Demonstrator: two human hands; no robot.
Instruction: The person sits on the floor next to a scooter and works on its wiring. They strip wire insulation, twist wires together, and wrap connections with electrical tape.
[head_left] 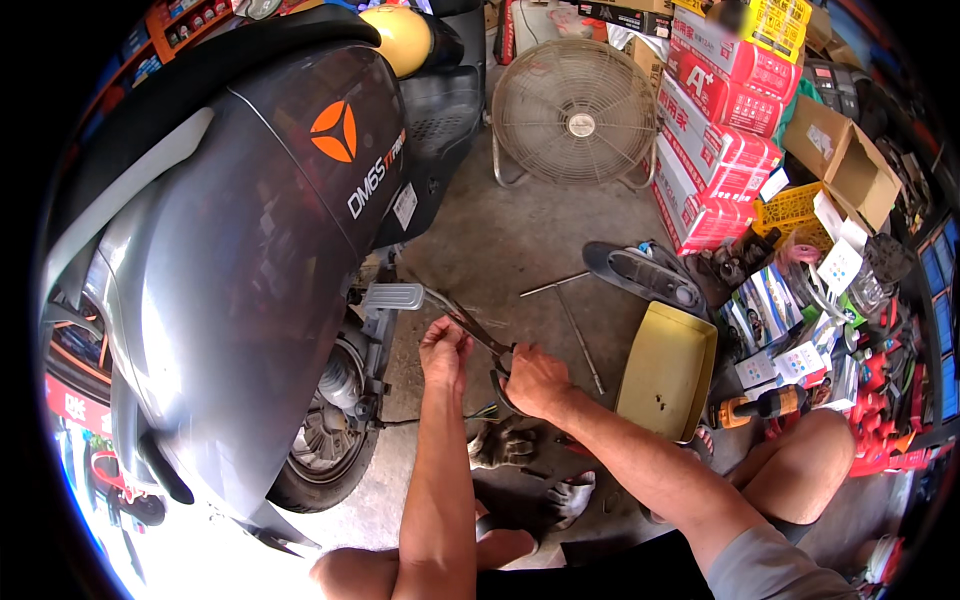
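Note:
My right hand [538, 380] is closed round the dark handles of a pair of scissors [482, 335]. Their long, worn blades point up and to the left. Beside the blades, my left hand [445, 352] has its fingers pinched together; what lies between them is too small to make out. Just beyond is the metal footrest [393, 296] of a grey electric scooter [250, 250], which fills the left side. Below my hands, a black cable [405, 422] runs out from near the scooter's wheel [320, 435] and ends in thin coloured wires, partly behind my left forearm.
A yellowish tray [665, 370] lies right of my hands, near a T-shaped metal wrench [580, 335] and a dark plastic cover [645, 278]. A cordless drill [760, 406] rests by my knee. Gloves [503, 445] lie below. Farther off stand a floor fan [575, 115] and stacked red-white boxes [715, 140].

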